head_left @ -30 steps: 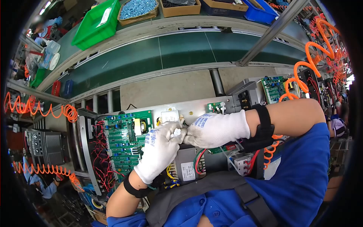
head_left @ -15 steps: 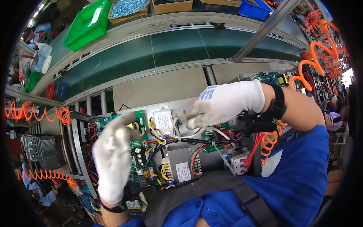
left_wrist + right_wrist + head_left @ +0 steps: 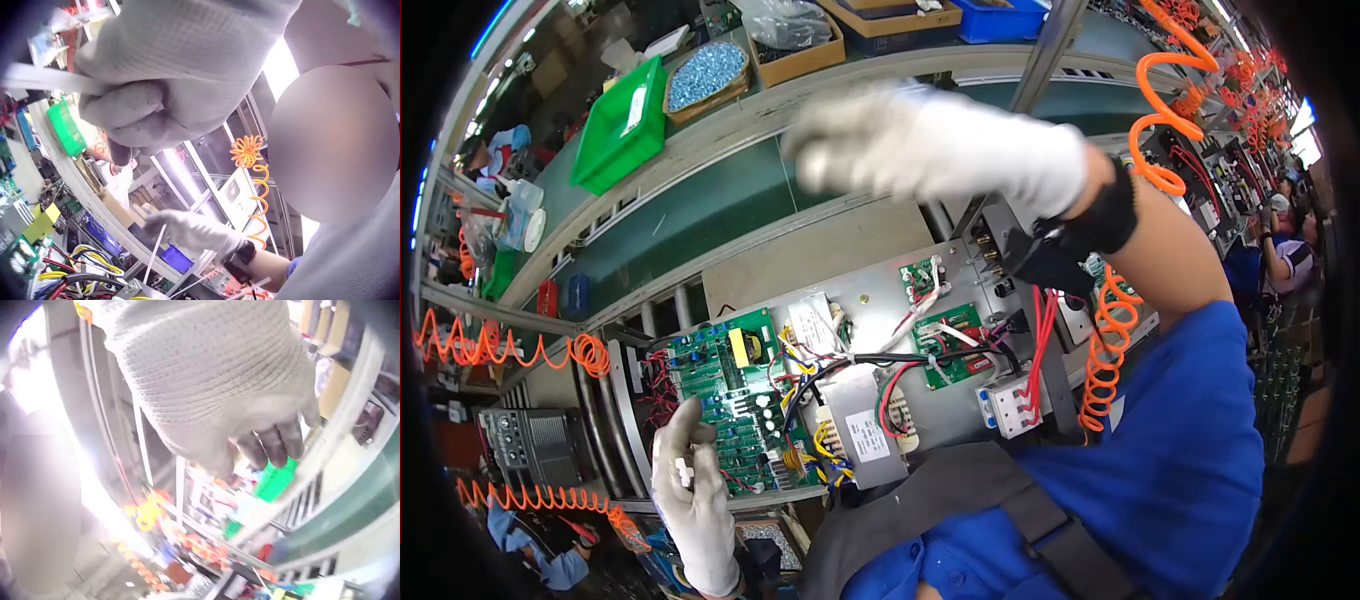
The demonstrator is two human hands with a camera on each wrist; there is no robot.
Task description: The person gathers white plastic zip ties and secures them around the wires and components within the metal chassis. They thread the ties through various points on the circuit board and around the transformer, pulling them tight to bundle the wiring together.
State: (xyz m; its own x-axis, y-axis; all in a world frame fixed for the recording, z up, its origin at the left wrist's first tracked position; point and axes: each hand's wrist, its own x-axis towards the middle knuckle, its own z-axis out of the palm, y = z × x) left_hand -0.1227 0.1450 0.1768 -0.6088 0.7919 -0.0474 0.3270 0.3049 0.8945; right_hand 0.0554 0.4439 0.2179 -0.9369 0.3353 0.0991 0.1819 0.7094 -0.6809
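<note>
In the head view, my gloved left hand (image 3: pixel 695 500) is at the front left corner of a large green circuit board (image 3: pixel 735 375). Its curled fingers hold a small white plastic piece (image 3: pixel 685 473), which shows as a white strip (image 3: pixel 53 79) in the left wrist view. My gloved right hand (image 3: pixel 900 145), blurred, is raised over the green belt, far from the board; its fingers hang loosely bent around nothing in the right wrist view. Between the hands lies a metal chassis (image 3: pixel 880 312) with a black cable harness (image 3: pixel 890 354), a transformer (image 3: pixel 862 430) and a silver box (image 3: pixel 813 325).
Beyond the chassis runs a green conveyor belt (image 3: pixel 700 215). Above it, a shelf carries a green bin (image 3: pixel 620 130), a box of blue small parts (image 3: pixel 708 78) and a blue bin (image 3: pixel 1000 22). Orange coiled hoses (image 3: pixel 1108 370) hang at both sides.
Both hands were together over the harness, then parted. My left hand has moved left and toward me with the white piece; my right hand has risen forward over the belt.
</note>
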